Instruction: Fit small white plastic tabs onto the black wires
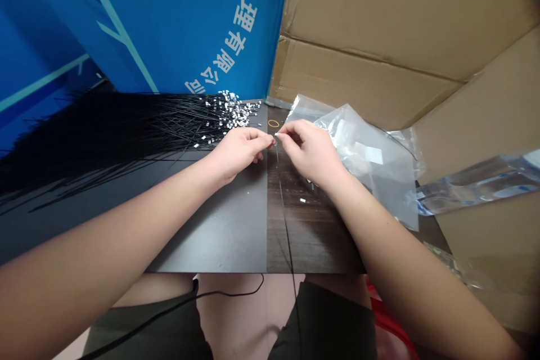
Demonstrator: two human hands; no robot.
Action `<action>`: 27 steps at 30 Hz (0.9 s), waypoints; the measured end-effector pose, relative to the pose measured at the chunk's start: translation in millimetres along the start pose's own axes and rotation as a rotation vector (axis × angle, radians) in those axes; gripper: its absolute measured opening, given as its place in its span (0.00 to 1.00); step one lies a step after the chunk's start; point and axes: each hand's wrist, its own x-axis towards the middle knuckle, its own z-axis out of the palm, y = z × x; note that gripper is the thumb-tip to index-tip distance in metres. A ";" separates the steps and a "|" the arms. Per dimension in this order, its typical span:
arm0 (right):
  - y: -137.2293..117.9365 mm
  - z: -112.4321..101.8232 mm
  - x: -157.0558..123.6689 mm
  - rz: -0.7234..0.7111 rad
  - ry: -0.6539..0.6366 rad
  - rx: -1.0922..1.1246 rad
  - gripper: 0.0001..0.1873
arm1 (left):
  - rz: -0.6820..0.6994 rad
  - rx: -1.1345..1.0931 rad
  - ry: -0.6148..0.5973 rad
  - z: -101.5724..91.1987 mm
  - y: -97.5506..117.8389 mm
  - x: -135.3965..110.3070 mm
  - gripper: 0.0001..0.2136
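My left hand and my right hand meet fingertip to fingertip above the table, both pinched. A tiny white connector shows at the tips of my right thumb and forefinger. What the left fingertips grip is too small to make out. From just below the fingertips a thin black wire runs down over the table's front edge. Left of my left hand lies a thick bundle of black wires, its white connector ends pointing towards the hands. A loose white piece rests below my right hand.
Clear plastic bags lie to the right, against tall cardboard. A yellow rubber band is just beyond the fingertips. A blue panel with white characters stands behind the wires. Another black cable crosses my lap.
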 end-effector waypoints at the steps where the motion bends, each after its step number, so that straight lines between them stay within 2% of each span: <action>1: 0.7 0.2 0.1 0.008 0.003 0.000 0.05 | -0.009 0.002 -0.001 0.7 0.0 -0.3 0.10; 15: -1.9 0.6 -1.7 0.002 0.005 0.001 0.04 | 0.016 -0.032 0.001 1.8 4.4 -0.7 0.06; 20: -2.3 1.5 -2.2 -0.013 0.019 -0.010 0.04 | 0.032 0.007 -0.007 1.1 2.9 0.1 0.09; 27: -3.9 3.1 -2.9 -0.016 0.026 -0.022 0.04 | 0.079 0.090 0.024 -0.3 0.7 1.9 0.06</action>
